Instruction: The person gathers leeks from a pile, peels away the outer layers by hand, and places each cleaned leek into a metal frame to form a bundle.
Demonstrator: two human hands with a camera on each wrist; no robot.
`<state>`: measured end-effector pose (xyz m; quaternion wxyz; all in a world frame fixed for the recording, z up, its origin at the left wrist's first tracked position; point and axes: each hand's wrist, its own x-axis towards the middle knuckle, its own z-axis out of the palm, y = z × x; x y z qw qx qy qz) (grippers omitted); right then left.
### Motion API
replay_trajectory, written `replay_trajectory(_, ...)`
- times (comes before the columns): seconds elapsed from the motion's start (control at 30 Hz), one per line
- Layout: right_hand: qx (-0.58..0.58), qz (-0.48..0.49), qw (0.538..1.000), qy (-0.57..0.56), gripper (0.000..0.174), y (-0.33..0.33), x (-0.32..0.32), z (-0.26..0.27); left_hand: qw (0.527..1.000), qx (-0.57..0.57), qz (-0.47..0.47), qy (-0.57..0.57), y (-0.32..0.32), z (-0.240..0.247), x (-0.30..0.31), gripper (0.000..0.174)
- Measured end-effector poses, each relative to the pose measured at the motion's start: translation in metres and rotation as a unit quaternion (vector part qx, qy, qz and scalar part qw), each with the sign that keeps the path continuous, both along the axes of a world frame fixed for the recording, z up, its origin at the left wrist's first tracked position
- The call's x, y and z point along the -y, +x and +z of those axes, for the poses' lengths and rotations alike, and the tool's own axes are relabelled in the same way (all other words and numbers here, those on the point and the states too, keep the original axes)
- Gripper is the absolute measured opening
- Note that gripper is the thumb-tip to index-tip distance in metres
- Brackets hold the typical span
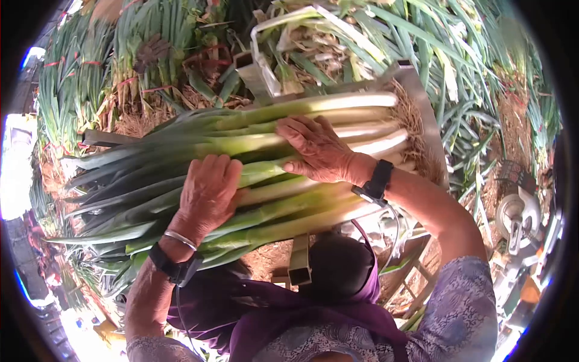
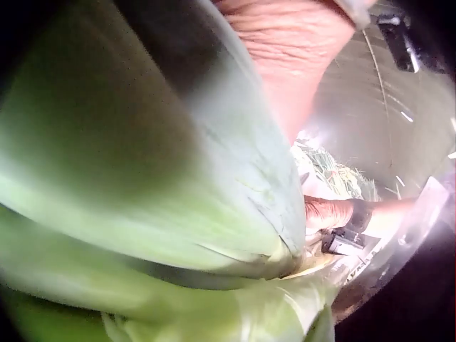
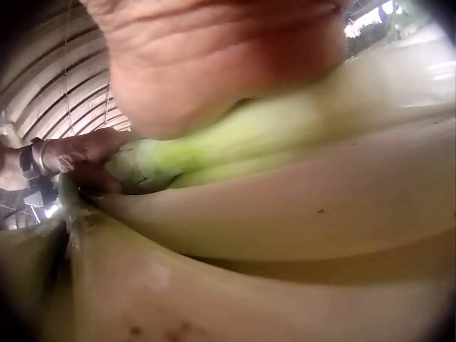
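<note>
While tied bundles (image 1: pixel 93 75) lie beyond, the left hand (image 1: pixel 208 194) grips leeks (image 1: pixel 265 173), the right hand (image 1: pixel 318 149) spread across them.

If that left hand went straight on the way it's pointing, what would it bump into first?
Probably the green leek stalk just beyond the left hand, though depth is hard to judge from above.

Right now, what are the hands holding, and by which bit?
The left hand grips leeks by their green part; the right hand rests on their paler part, its grip unclear.
</note>
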<state>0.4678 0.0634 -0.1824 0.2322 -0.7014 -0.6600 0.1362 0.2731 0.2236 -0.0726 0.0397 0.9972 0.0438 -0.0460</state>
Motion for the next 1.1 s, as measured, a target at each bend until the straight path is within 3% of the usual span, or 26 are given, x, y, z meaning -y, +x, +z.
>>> replay_trajectory(0.13,0.014,0.006,0.999,-0.04,0.07,0.005,-0.007,0.003,0.992,0.1,0.039,0.059,0.014,-0.012,-0.005,0.063)
replay_trajectory(0.17,-0.039,0.01,0.998,-0.047,0.068,0.002,-0.003,0.006,0.992,0.1,0.048,0.053,0.015,-0.015,-0.004,0.066)
replay_trajectory(0.27,-0.048,0.065,0.992,-0.094,0.067,-0.005,0.017,0.02,0.997,-0.042,0.063,-0.005,0.0,0.006,0.014,0.066)
replay_trajectory(0.43,-0.076,0.088,0.985,-0.126,0.065,0.006,-0.006,0.005,0.997,-0.056,0.056,-0.021,0.016,-0.014,-0.006,0.058)
replay_trajectory(0.67,-0.046,0.092,0.978,-0.18,0.071,0.008,-0.012,0.012,0.996,-0.052,0.062,0.039,0.006,-0.023,-0.004,0.063)
replay_trajectory(0.77,-0.04,0.026,0.973,-0.225,0.069,0.0,-0.008,0.042,0.997,-0.023,0.063,0.045,0.002,-0.029,-0.002,0.065)
replay_trajectory(0.8,-0.053,0.025,0.991,-0.123,0.068,0.006,-0.011,0.036,0.996,-0.026,0.069,0.048,0.003,-0.027,0.001,0.066)
replay_trajectory(0.87,-0.173,0.001,0.985,0.006,0.07,0.007,-0.014,0.056,0.995,-0.032,0.081,0.056,0.0,-0.024,0.003,0.069)
replay_trajectory(0.93,-0.331,-0.041,0.942,0.028,0.075,-0.01,-0.006,0.117,0.994,0.019,0.1,0.032,-0.004,-0.021,0.009,0.067)
replay_trajectory(1.0,-0.419,-0.072,0.902,0.073,0.08,-0.027,0.006,0.149,0.989,0.068,0.128,-0.002,-0.017,0.003,0.028,0.065)
replay_trajectory(1.07,-0.473,-0.063,0.874,0.098,0.079,-0.039,0.012,0.162,0.968,0.187,0.128,-0.109,-0.041,0.038,0.055,0.054)
replay_trajectory(1.1,-0.532,-0.063,0.837,0.114,0.077,-0.051,0.014,0.171,0.942,0.23,0.106,-0.219,-0.053,0.054,0.067,0.051)
